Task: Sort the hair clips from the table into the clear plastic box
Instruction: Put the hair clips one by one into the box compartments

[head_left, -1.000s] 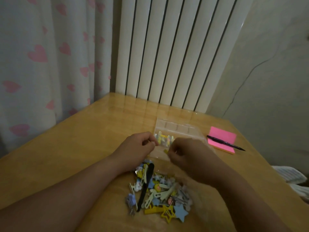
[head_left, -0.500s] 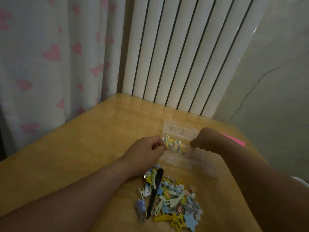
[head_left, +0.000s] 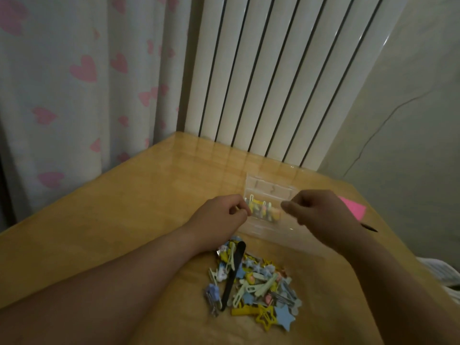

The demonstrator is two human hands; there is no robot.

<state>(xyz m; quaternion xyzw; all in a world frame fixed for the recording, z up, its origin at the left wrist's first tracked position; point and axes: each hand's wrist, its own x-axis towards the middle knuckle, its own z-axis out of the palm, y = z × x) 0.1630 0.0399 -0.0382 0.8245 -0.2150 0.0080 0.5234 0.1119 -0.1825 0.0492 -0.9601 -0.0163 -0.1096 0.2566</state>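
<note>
The clear plastic box point(head_left: 267, 185) lies flat on the wooden table point(head_left: 139, 195), with a few small yellow and pink hair clips point(head_left: 263, 209) in its middle row. My left hand point(head_left: 221, 217) is curled, its fingertips pinching the box's left edge. My right hand point(head_left: 321, 215) is pinched, thumb against forefinger, at the box's right edge. A loose pile of hair clips point(head_left: 251, 282) sits nearer me, between my forearms. It includes a long black clip point(head_left: 234, 275), a yellow star point(head_left: 267, 317) and a blue star point(head_left: 285, 318).
A pink sticky-note pad point(head_left: 353, 207) and a black pen point(head_left: 371, 228) lie right of my right hand. A white radiator point(head_left: 273, 70) stands behind the table and a heart-print curtain point(head_left: 74, 83) hangs at left. Something white point(head_left: 445, 270) lies off the table's right side.
My right hand moved from the middle of the box out to its right edge. My left hand stayed at the box's left edge. The view shifted slightly.
</note>
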